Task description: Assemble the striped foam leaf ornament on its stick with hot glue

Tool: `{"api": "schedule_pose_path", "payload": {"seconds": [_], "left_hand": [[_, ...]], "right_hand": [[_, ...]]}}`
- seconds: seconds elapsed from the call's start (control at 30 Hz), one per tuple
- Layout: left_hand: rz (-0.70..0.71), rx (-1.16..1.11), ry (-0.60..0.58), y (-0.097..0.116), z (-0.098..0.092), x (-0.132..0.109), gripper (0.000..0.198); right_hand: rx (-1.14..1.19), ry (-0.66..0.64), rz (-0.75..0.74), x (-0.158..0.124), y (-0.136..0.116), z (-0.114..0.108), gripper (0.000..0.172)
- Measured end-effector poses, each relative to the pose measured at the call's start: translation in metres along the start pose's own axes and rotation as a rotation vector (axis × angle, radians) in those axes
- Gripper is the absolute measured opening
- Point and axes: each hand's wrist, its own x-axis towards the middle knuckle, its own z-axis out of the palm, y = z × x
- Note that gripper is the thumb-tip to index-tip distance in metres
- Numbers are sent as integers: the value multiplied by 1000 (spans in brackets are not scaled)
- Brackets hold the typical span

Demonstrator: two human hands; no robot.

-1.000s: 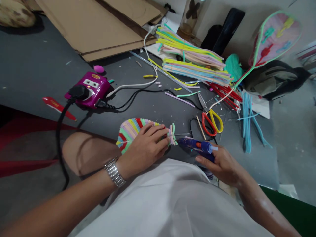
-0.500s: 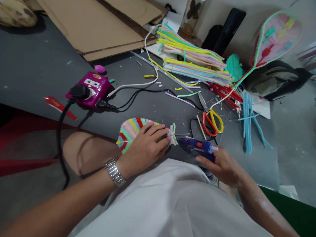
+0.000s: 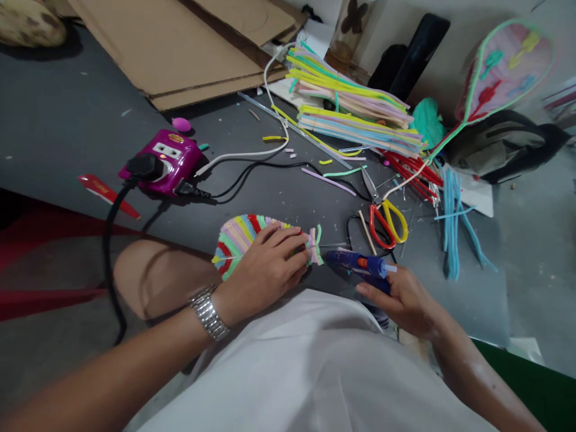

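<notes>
My left hand (image 3: 279,252) lies with its fingers stretched over a leaf-shaped piece of striped pipe cleaners (image 3: 238,231); the thumb is hidden. Beyond my fingertips, the short pipe-cleaner pieces (image 3: 315,245) of its right end stick out, with a thin wire running rightward. My right hand (image 3: 402,297) is wrapped round a blue hot glue gun (image 3: 355,263), whose nozzle points left, close to that end. A clear glue stick shows at the gun's back. Scissors (image 3: 382,222) with red and yellow handles lie just beyond the gun.
A purple power outlet box (image 3: 168,162) with black cords sits at left. Cardboard sheets (image 3: 180,54) lie at the back, beside bundled pipe cleaners (image 3: 355,105). Blue pipe cleaners (image 3: 451,228) and a bag (image 3: 499,147) are at right. A red-and-white packet (image 3: 110,197) lies near the left edge.
The glue gun and my right hand have shifted very slightly to the left. My left hand and the leaf-shaped piece show no visible movement.
</notes>
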Motion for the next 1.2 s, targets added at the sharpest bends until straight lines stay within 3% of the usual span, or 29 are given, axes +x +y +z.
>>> {"api": "schedule_pose_path", "payload": {"seconds": [0.67, 1.0, 1.2], "left_hand": [[-8, 38, -79, 4, -5, 3, 19], [-18, 40, -97, 5, -6, 5, 20], [-11, 101, -201, 7, -16, 14, 27]], "right_hand": [[328, -100, 124, -2, 22, 9, 41], [456, -7, 112, -5, 20, 10, 39], [517, 69, 160, -4, 22, 17, 43]]}}
